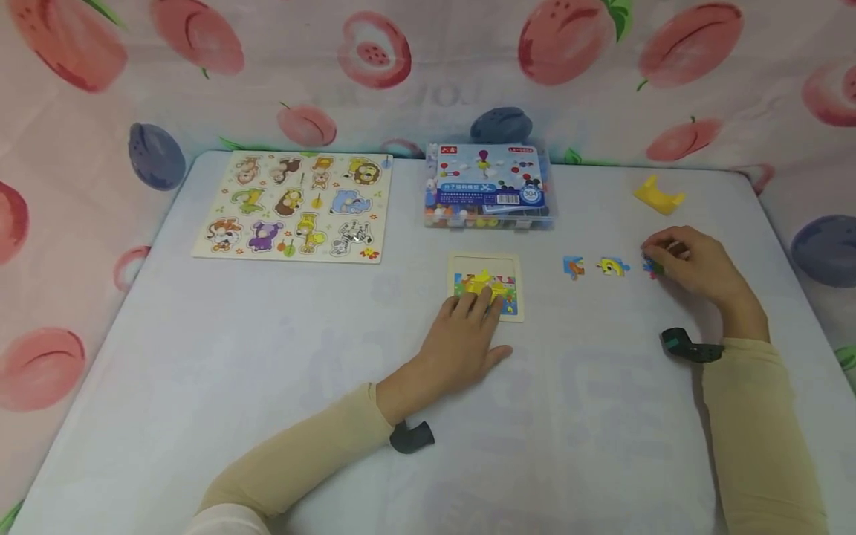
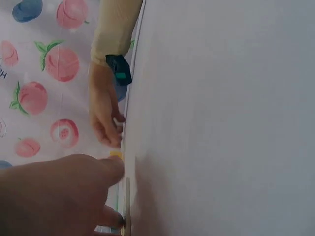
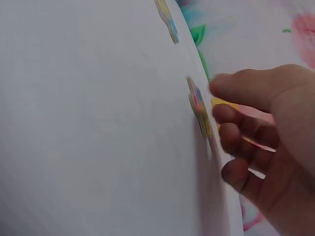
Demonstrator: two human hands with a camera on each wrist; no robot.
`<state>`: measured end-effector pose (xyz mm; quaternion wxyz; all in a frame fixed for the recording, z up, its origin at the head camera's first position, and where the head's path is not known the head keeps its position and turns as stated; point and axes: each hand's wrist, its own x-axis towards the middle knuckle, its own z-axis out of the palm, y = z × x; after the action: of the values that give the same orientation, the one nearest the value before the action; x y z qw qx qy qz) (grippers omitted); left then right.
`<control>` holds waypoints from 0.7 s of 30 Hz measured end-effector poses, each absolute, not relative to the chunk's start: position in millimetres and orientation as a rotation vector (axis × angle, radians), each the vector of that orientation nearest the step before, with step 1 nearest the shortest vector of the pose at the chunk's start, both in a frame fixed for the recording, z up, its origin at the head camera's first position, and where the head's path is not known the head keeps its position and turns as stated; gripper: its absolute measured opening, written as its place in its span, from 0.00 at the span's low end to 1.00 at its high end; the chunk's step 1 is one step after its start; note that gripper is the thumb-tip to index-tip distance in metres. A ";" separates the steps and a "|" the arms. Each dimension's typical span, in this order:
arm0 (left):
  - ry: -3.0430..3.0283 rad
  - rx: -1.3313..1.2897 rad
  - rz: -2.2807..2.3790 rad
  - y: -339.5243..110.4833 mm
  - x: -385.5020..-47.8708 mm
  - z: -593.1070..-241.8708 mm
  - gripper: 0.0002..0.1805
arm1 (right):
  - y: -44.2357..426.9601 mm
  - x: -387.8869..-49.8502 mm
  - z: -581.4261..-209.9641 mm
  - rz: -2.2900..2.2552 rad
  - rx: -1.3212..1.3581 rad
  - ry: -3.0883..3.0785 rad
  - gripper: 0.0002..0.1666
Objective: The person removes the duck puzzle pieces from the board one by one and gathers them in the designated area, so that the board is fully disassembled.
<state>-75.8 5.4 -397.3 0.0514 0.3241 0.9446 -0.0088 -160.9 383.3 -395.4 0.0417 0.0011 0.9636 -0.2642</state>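
Note:
My left hand (image 1: 461, 338) rests its outstretched fingers on the lower part of a small framed jigsaw puzzle (image 1: 484, 261), partly filled with a yellow picture. In the left wrist view its thumb stands beside the frame's thin edge (image 2: 128, 201). Over at the right, my right hand (image 1: 695, 264) hovers with bent fingers at a jigsaw piece (image 3: 199, 108) lying on the table. A small gap shows between fingertips and piece in the right wrist view. Left of this hand lie a yellow-and-blue jigsaw piece (image 1: 611, 267) and a blue-and-orange jigsaw piece (image 1: 573, 266).
A yellow curved object (image 1: 658, 195) lies beyond my right hand. At the back stands a clear plastic box (image 1: 491, 186) with a blue printed label and colourful parts. An animal puzzle board (image 1: 294, 208) lies at the back left. Fruit-patterned cloth (image 1: 414, 67) hangs behind the table.

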 end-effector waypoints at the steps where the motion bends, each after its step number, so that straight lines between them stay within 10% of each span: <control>1: 2.875 0.987 -0.047 6.1 -74.3 -397.4 0.41 | 379.1 -160.9 -394.0 -0.832 -0.007 2.970 0.24; 21: 2.844 0.970 -0.125 9.2 -62.7 -398.0 0.42 | 206.0 -174.1 -389.7 -1.084 -0.928 2.498 0.16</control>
<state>-62.7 9.2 -398.0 0.0669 0.3219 0.9435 -0.0415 -174.1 206.0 -389.7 0.1320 -0.3198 0.8607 -0.3735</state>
